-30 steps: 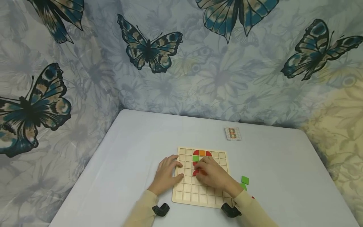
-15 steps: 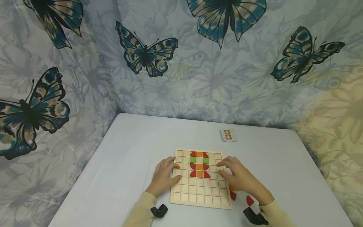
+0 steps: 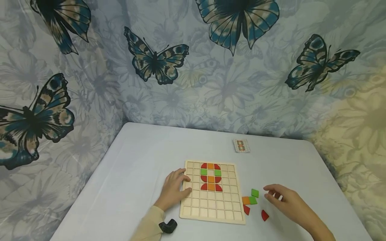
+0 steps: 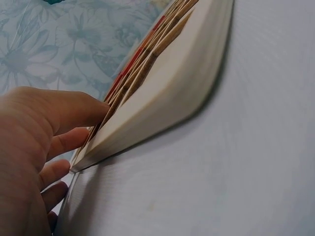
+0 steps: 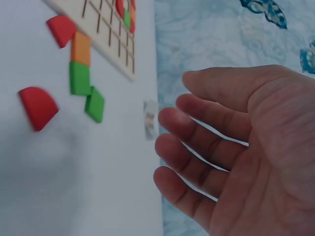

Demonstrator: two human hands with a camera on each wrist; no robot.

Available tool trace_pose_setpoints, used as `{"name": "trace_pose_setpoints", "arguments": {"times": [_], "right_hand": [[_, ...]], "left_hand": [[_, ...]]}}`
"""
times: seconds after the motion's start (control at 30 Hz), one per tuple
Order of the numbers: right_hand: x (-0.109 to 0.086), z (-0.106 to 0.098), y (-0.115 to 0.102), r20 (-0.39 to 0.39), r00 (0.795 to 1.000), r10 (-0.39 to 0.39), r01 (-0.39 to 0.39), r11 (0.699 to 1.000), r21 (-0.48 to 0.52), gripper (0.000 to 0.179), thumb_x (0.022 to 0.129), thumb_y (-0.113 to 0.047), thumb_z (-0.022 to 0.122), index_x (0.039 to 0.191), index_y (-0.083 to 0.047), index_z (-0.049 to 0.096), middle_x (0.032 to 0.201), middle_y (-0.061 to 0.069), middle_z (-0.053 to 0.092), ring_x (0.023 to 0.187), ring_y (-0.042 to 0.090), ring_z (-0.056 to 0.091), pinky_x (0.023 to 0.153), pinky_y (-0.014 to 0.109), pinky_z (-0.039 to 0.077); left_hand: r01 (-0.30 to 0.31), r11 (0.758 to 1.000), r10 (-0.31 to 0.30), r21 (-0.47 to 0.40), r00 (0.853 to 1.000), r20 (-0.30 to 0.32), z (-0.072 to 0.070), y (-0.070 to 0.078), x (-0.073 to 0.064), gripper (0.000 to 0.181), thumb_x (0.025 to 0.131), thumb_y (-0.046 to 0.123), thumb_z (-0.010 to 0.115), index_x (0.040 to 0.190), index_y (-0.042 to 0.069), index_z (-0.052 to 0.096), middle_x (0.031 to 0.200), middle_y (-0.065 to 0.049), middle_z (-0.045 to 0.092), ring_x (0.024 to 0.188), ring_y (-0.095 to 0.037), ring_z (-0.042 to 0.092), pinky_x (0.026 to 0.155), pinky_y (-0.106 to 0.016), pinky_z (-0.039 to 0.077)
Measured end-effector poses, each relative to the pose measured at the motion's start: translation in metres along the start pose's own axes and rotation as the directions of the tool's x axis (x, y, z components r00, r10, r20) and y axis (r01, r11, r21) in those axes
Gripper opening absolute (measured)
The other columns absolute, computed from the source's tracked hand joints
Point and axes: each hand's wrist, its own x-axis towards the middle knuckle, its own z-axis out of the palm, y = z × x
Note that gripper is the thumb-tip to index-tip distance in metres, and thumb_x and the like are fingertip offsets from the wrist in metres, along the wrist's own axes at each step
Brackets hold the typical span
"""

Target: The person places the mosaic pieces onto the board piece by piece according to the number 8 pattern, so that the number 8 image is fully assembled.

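A wooden grid board point(image 3: 208, 212) lies on the table, with red, orange and green tiles set in its upper middle cells. My left hand point(image 3: 172, 188) rests at the board's left side. In the left wrist view its thumb point(image 4: 81, 112) lies on the edge of the board. To the right of the board, my right hand point(image 3: 287, 202) hovers with loosely bent fingers and nothing in them. Nearest to it are loose tiles: a green tile point(image 3: 255, 193), another green tile point(image 3: 253, 200) touching an orange tile point(image 3: 246, 200), and two red quarter-round tiles, one of them by itself point(image 5: 38, 108).
A small pattern card point(image 3: 241, 146) lies beyond the board, toward the back of the white table point(image 3: 144, 147). Fabric with printed butterflies point(image 3: 155, 62) hangs behind and at the sides. A black wrist device point(image 3: 168, 226) sits at the left cuff.
My right hand has left the tiles on the board and moved right, past the loose tiles. The tile pattern and more loose tiles came into sight. My left hand stays at the board's edge.
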Motion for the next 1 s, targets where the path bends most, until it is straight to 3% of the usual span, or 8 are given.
{"name": "trace_pose_setpoints", "arguments": {"times": [0.23,0.37,0.47,0.57,0.77,0.93,1.0], "right_hand": [[-0.021,0.02,0.025,0.087,0.99,0.114,-0.119,0.992,0.049,0.028,0.096,-0.024,0.068,0.117,-0.007,0.068,0.086,-0.005,0.06,0.072,-0.003,0.046,0.06,0.019,0.046],[-0.025,0.035,0.031,0.162,0.951,0.264,-0.278,0.958,0.066,0.039,0.092,-0.028,0.073,0.121,-0.004,0.063,0.087,-0.002,0.056,0.074,0.005,0.048,0.061,0.021,0.045],[-0.027,0.045,0.032,0.183,0.924,0.336,-0.354,0.933,0.073,0.051,0.086,-0.033,0.079,0.122,-0.001,0.061,0.089,0.0,0.054,0.078,0.013,0.05,0.062,0.023,0.046],[-0.027,0.051,0.033,0.188,0.914,0.359,-0.376,0.925,0.062,0.056,0.082,-0.038,0.082,0.12,-0.002,0.062,0.089,0.001,0.053,0.081,0.015,0.049,0.062,0.024,0.044],[-0.026,0.056,0.034,0.19,0.914,0.36,-0.373,0.927,0.035,0.056,0.076,-0.044,0.086,0.114,-0.008,0.065,0.086,0.0,0.05,0.079,0.015,0.048,0.061,0.023,0.041],[-0.023,0.061,0.034,0.2,0.904,0.377,-0.39,0.921,0.025,0.051,0.074,-0.035,0.088,0.112,-0.009,0.064,0.08,0.002,0.049,0.074,0.015,0.047,0.058,0.025,0.039],[-0.023,0.061,0.034,0.192,0.917,0.35,-0.361,0.932,0.022,0.047,0.076,-0.031,0.087,0.11,-0.009,0.064,0.078,0.002,0.048,0.071,0.014,0.047,0.058,0.024,0.039]], "left_hand": [[0.003,1.0,-0.003,-0.018,1.0,-0.002,-0.001,-0.001,-0.002,0.027,0.088,0.031,0.074,0.112,0.022,0.064,0.155,-0.006,0.045,0.146,-0.032,0.037,0.125,-0.056,0.02],[0.003,1.0,-0.003,-0.02,1.0,0.001,0.0,-0.001,-0.001,0.027,0.088,0.031,0.074,0.111,0.023,0.064,0.155,-0.006,0.045,0.146,-0.032,0.037,0.124,-0.057,0.021],[0.004,1.0,-0.004,-0.01,1.0,-0.002,0.001,-0.002,-0.001,0.027,0.088,0.032,0.074,0.111,0.023,0.064,0.155,-0.005,0.045,0.146,-0.032,0.037,0.124,-0.057,0.022],[0.007,1.0,-0.007,-0.014,1.0,-0.007,0.002,-0.002,-0.002,0.028,0.088,0.032,0.075,0.112,0.023,0.064,0.155,-0.005,0.045,0.147,-0.033,0.037,0.124,-0.058,0.022],[0.019,1.0,-0.019,-0.016,1.0,0.007,0.003,-0.002,-0.001,0.028,0.089,0.032,0.074,0.114,0.024,0.064,0.157,-0.005,0.043,0.148,-0.033,0.034,0.125,-0.058,0.019],[0.027,1.0,-0.027,-0.009,1.0,0.007,0.003,0.0,-0.002,0.029,0.088,0.031,0.075,0.113,0.023,0.064,0.156,-0.005,0.044,0.149,-0.033,0.034,0.126,-0.057,0.019],[0.027,1.0,-0.027,-0.004,1.0,0.003,0.002,0.001,-0.002,0.029,0.088,0.031,0.075,0.113,0.023,0.064,0.156,-0.005,0.044,0.149,-0.033,0.035,0.126,-0.057,0.019]]}}
